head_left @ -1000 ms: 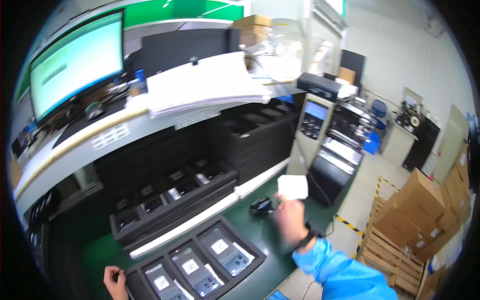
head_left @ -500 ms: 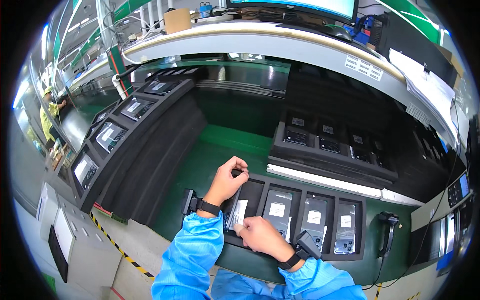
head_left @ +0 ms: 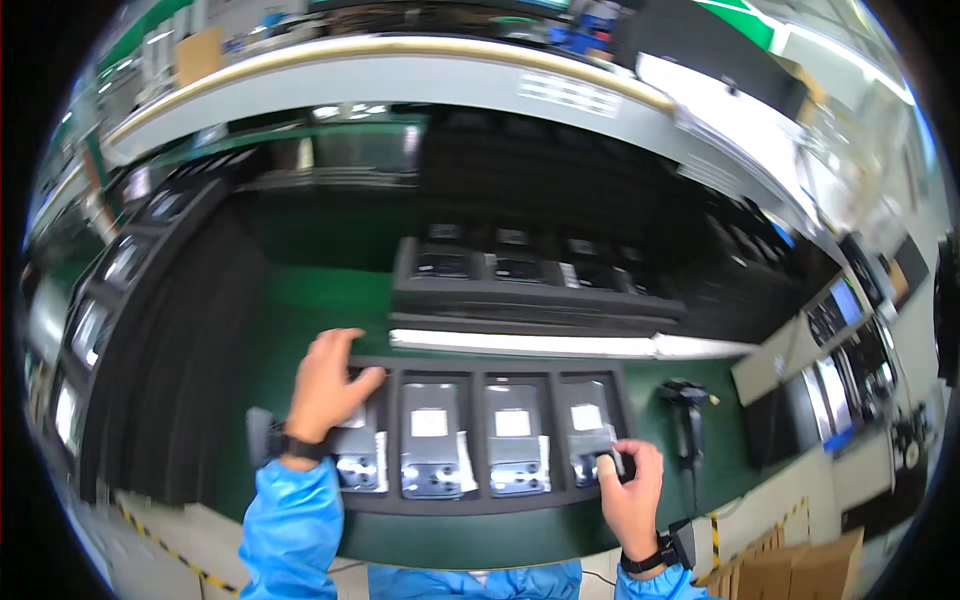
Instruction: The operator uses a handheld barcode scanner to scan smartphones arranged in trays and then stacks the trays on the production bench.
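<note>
**Four filled places, a hand at either end of the tray**

From where I stand, a dark foam tray point(head_left: 477, 425) lies near the front edge of the green worktop point(head_left: 450, 530), and each of its four compartments has a phone in it. The second phone point(head_left: 430, 450) and third phone point(head_left: 514, 450) lie uncovered, camera end toward the person, a white label on each.

The left hand point(head_left: 325, 388) is spread over the tray's left end, thumb well apart from the fingers, partly hiding the leftmost phone point(head_left: 357, 472); I see nothing in its grasp. The right hand point(head_left: 632, 490) has thumb and fingers bent close together at the near end of the rightmost phone point(head_left: 586, 418). Whether it pinches the phone or only touches there, I cannot tell.

As far as filled places go, I'd judge this tray complete. Whether anything remains to be done to the phones doesn't show. A black handheld scanner point(head_left: 687, 400) lies just right of the tray, no hand on it. More loaded trays are stacked at the back point(head_left: 530, 308) and on the left point(head_left: 170, 350).
</note>
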A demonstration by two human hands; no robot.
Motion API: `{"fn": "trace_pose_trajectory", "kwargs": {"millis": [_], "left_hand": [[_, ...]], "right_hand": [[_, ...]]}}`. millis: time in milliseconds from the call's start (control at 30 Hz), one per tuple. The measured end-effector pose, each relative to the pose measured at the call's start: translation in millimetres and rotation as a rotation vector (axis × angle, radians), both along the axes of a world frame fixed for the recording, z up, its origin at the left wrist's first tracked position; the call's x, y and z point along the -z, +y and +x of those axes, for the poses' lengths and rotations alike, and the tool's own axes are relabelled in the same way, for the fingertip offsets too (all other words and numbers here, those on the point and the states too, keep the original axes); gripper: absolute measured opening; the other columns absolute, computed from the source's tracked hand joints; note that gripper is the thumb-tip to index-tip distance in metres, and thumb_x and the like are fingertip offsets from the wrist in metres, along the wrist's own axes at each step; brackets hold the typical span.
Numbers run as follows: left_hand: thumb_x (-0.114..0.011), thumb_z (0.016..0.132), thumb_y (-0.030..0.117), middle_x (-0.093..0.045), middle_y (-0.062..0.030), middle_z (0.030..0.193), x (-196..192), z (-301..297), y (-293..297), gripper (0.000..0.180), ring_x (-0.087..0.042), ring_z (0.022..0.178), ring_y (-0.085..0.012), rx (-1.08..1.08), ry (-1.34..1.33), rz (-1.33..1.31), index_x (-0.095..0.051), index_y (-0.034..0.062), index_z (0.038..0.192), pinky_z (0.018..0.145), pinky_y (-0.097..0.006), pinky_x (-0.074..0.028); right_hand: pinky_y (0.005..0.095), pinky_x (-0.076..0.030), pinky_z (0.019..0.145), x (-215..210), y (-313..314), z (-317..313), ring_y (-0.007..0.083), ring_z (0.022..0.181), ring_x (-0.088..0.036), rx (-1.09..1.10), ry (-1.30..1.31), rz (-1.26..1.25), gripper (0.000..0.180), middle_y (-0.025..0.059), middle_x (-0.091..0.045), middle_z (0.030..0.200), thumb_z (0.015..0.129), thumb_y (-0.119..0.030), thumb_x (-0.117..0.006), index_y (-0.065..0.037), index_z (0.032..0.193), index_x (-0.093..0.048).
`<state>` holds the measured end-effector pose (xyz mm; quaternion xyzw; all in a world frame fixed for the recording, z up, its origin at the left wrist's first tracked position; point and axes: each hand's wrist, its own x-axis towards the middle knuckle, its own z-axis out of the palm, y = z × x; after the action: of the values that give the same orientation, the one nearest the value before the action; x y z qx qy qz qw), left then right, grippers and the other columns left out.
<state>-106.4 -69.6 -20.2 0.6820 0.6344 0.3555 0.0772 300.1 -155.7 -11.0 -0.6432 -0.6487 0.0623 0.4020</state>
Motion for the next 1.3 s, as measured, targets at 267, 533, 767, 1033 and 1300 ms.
{"fn": "trace_pose_trajectory", "kwargs": {"millis": [267,533,767,1033,1300], "left_hand": [[-0.055,0.091,0.010,-0.031,-0.0196,0.155,13.7,-14.1,-63.4,0.072,-0.032,0.144,-0.0285,0.141,-0.756,-0.153,-0.023,0.0001,0.154,0.120,-0.039,-0.023],[-0.049,0.102,0.009,-0.030,-0.0200,0.160,9.1,19.9,-160.0,0.058,-0.029,0.148,-0.0290,-0.085,-0.843,-0.059,-0.025,0.0025,0.153,0.121,-0.041,-0.019],[-0.061,0.098,0.010,-0.058,-0.0089,0.122,-50.1,25.0,-159.8,0.043,-0.055,0.108,-0.0153,-0.367,-0.887,-0.268,-0.048,0.0044,0.139,0.094,-0.028,-0.044],[-0.057,0.096,0.003,-0.061,-0.0042,0.113,-114.0,42.5,-160.6,0.031,-0.056,0.106,-0.0149,-0.170,-0.812,-0.212,-0.056,0.0020,0.127,0.094,-0.028,-0.042],[-0.064,0.091,0.003,-0.056,-0.0093,0.123,-50.9,79.9,-14.1,0.045,-0.055,0.108,-0.0156,0.079,-0.990,0.257,-0.044,0.0059,0.131,0.095,-0.029,-0.045]], "right_hand": [[0.0357,-0.051,0.084,32.9,-13.7,58.4,0.0230,0.099,-0.062,0.161,0.158,-0.250,0.057,0.0151,-0.065,0.113,0.083,-0.019,-0.076,-0.001,0.133,-0.056],[0.0299,-0.052,0.078,6.5,28.8,67.8,0.0164,0.086,-0.064,0.040,0.513,-0.574,0.049,0.0114,-0.070,0.097,0.088,-0.023,-0.073,0.009,0.124,-0.062],[0.0276,-0.052,0.086,-41.0,11.0,69.9,0.0141,0.103,-0.063,-0.240,1.195,-0.689,0.058,0.0104,-0.065,0.120,0.091,-0.020,-0.073,0.006,0.138,-0.050],[0.0293,-0.047,0.097,-63.2,6.9,97.5,0.0160,0.110,-0.062,-0.330,1.198,-0.251,0.052,0.0132,-0.066,0.120,0.089,-0.015,-0.070,0.011,0.131,-0.055],[0.0289,-0.044,0.096,-25.7,135.7,83.7,0.0139,0.105,-0.057,-0.152,1.273,0.280,0.037,0.0067,-0.063,0.117,0.099,-0.017,-0.063,0.002,0.129,-0.054]]}}
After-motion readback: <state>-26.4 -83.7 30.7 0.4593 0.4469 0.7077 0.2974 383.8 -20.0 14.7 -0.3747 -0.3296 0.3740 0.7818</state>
